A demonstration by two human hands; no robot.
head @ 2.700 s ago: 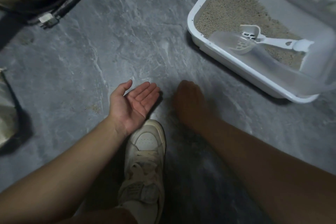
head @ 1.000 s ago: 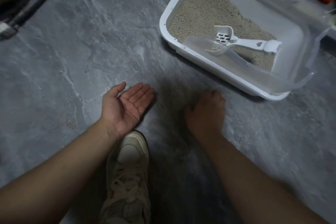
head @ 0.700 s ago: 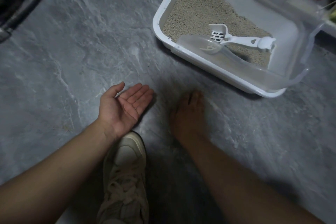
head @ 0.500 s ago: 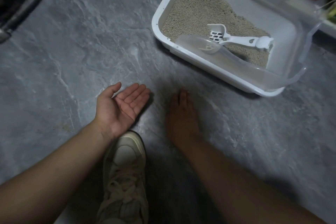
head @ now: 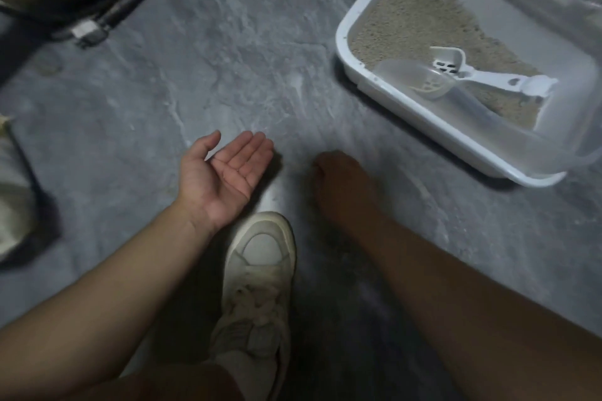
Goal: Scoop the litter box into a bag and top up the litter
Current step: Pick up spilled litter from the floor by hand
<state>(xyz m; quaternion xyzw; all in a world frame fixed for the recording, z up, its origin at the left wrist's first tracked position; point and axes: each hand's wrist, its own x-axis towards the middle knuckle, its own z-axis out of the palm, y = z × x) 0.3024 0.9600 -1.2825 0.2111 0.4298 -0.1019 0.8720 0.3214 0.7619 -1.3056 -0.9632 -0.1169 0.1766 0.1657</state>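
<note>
Head camera looks down at a grey marbled floor (head: 228, 42), where the left hand (head: 224, 179) lies palm up with its fingers straight and relaxed, cupped a little, holding nothing that can be made out. The right hand (head: 345, 185) is palm down on or just over the floor beside it, in shadow and blurred; whether its fingers are curled or flat cannot be told. Between and below them sits a white sneaker (head: 260, 277). The litter box (head: 407, 111) stands well apart to the upper right, its litter (head: 410, 26) heaped toward the far left end and the tray bare elsewhere. A white slotted scoop (head: 482, 75) lies inside on the litter, beside a clear plastic scoop (head: 420, 78) near the front wall; neither hand touches them.

My reading is that stray grains are being swept off the floor into the cupped palm. The risks follow from that: a flat, loosely cupped palm would shed grains when lifted or tilted toward the box, scattering them again. Dim light and a speckled floor make grains easy to miss. The sneaker is close enough to grind them in or kick them on. No bag is clearly identifiable, so carrying a handful any way invites spills
</note>
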